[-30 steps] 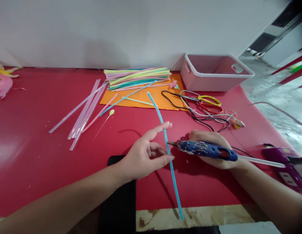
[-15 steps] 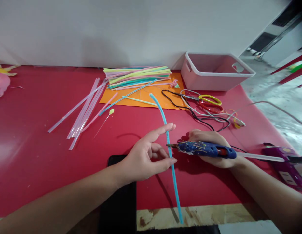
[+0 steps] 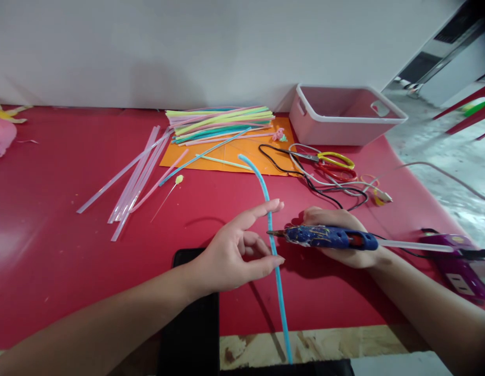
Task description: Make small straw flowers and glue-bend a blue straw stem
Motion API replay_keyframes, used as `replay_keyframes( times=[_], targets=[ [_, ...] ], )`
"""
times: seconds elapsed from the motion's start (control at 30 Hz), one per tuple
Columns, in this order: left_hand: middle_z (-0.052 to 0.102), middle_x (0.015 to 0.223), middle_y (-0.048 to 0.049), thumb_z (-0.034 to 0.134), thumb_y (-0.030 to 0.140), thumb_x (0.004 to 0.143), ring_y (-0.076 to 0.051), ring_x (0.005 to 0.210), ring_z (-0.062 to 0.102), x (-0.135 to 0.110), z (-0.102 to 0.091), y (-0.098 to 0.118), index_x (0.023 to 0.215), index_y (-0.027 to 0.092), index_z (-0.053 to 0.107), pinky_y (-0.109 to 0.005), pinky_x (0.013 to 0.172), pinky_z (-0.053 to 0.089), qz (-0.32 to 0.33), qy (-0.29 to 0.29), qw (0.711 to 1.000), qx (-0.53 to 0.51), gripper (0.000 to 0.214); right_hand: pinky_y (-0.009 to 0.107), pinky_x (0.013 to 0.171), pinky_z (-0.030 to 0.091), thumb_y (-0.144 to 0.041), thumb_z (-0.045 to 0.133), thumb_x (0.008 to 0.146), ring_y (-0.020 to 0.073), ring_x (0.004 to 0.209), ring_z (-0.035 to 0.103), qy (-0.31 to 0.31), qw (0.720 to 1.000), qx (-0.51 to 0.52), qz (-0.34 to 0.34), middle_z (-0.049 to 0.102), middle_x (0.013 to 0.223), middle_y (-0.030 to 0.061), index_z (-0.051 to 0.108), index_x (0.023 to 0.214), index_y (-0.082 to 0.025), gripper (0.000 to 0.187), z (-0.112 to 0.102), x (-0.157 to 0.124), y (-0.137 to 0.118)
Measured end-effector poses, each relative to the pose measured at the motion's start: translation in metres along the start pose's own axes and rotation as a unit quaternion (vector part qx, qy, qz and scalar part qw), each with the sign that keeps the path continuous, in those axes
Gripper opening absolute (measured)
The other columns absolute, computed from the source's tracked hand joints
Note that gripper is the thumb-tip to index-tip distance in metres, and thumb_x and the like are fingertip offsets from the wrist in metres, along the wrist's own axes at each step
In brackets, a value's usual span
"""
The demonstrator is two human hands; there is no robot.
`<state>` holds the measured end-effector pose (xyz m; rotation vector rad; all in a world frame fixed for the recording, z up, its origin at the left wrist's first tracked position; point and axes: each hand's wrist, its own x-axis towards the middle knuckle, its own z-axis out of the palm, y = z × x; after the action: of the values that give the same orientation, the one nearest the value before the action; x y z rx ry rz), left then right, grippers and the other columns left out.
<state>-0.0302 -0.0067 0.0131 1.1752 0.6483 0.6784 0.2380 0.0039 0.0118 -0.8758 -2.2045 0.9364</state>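
A long blue pipe cleaner [image 3: 282, 303] is held upright by my left hand [image 3: 232, 253], its index finger and thumb resting against it at two spots. The upper end of the pipe cleaner bends to the left. My right hand [image 3: 338, 222] is wrapped around a dark blue hot glue gun [image 3: 324, 237] that has strings of dried glue on its body. Its metal nozzle touches or nearly touches the pipe cleaner between my left finger and thumb. A translucent glue stick [image 3: 417, 246] sticks out of the gun's back.
Behind lies a bundle of coloured pipe cleaners [image 3: 222, 122] on an orange envelope [image 3: 227, 162]. Clear glue sticks [image 3: 138, 180] lie left; scissors [image 3: 336, 166] and cables are right, before a pink bin [image 3: 344, 128]. A purple power strip [image 3: 454, 261] and black phone-like slab [image 3: 189, 334] sit nearer.
The top of the blue pipe cleaner has tipped slightly further left. Both hands and the glue gun stay almost where they were.
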Motion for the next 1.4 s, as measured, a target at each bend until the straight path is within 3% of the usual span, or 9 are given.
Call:
replay_keyframes(
  times=[0.1,0.23,0.37,0.67,0.73,0.83,0.93,1.4],
  targets=[
    [0.064,0.132,-0.0142,0.078,0.019,0.08,-0.005,0.067,0.057,0.0,-0.0004,-0.0005,0.152,0.034,0.039,-0.019,0.063,0.05,-0.009,-0.003,1.0,0.002,0.083,0.032,0.06,0.042,-0.049,0.053,0.094,0.0167,0.063,0.054,-0.002,1.0,0.0,0.002,0.061,0.071,0.0043,0.063,0.084,-0.02,0.032,0.0004,-0.0002,0.0009],
    [0.069,0.12,-0.0126,0.078,0.02,0.081,-0.006,0.066,0.057,-0.0004,-0.0001,-0.0007,0.152,0.033,0.038,-0.02,0.063,0.05,-0.014,-0.001,1.0,0.002,0.083,0.032,0.059,0.041,-0.05,0.054,0.093,0.0167,0.061,0.052,0.002,1.0,0.007,0.022,0.061,0.07,0.005,0.063,0.083,-0.019,0.034,0.0011,-0.0019,0.0032],
    [0.069,0.119,-0.012,0.077,0.019,0.08,-0.006,0.065,0.057,-0.0005,0.0006,0.0003,0.152,0.032,0.039,-0.02,0.061,0.05,-0.01,-0.002,1.0,0.0,0.082,0.032,0.059,0.042,-0.048,0.058,0.091,0.0172,0.062,0.054,0.005,0.999,0.01,0.034,0.063,0.071,0.0056,0.064,0.084,-0.02,0.03,0.0007,-0.0026,0.0038],
    [0.059,0.137,-0.0154,0.079,0.022,0.08,-0.004,0.065,0.056,-0.0013,0.0002,0.0014,0.151,0.035,0.041,-0.02,0.06,0.05,-0.02,0.001,1.0,0.013,0.081,0.031,0.06,0.046,-0.032,0.061,0.085,0.0183,0.068,0.059,0.013,0.999,0.009,0.047,0.067,0.076,0.0058,0.066,0.083,-0.02,0.013,0.0002,-0.0033,0.0036],
    [0.063,0.13,-0.0145,0.079,0.023,0.08,-0.005,0.065,0.056,-0.0015,-0.0002,0.0011,0.151,0.034,0.04,-0.021,0.06,0.05,-0.019,0.0,1.0,0.018,0.082,0.031,0.06,0.045,-0.031,0.062,0.083,0.0184,0.066,0.059,0.018,0.998,0.012,0.053,0.067,0.076,0.0056,0.066,0.084,-0.02,0.011,0.0006,-0.0043,0.0046],
    [0.07,0.098,-0.0071,0.078,0.023,0.081,-0.008,0.065,0.057,-0.0016,-0.0005,0.0014,0.153,0.032,0.038,-0.023,0.062,0.05,-0.014,-0.005,1.0,0.024,0.083,0.032,0.059,0.046,-0.03,0.065,0.081,0.0185,0.064,0.058,0.024,0.998,0.013,0.061,0.067,0.073,0.0047,0.066,0.085,-0.021,0.011,0.0007,-0.0047,0.005],
    [0.063,0.072,0.0016,0.078,0.021,0.081,-0.01,0.064,0.056,-0.0017,-0.0003,0.0023,0.153,0.031,0.036,-0.022,0.063,0.05,-0.014,-0.013,1.0,0.025,0.084,0.031,0.058,0.047,-0.03,0.065,0.081,0.0184,0.063,0.058,0.033,0.998,0.012,0.055,0.066,0.072,0.0035,0.065,0.084,-0.023,0.008,0.0003,-0.0045,0.0047],
    [0.062,0.068,0.0035,0.077,0.021,0.081,-0.01,0.06,0.057,-0.0015,0.0003,0.0012,0.154,0.028,0.034,-0.024,0.061,0.051,-0.023,-0.015,0.999,0.02,0.086,0.035,0.061,0.051,-0.031,0.064,0.082,0.0234,0.07,0.064,0.049,0.997,-0.026,0.053,0.07,0.076,0.0038,0.065,0.087,-0.027,0.007,0.0007,-0.0085,0.009]
  ],
)
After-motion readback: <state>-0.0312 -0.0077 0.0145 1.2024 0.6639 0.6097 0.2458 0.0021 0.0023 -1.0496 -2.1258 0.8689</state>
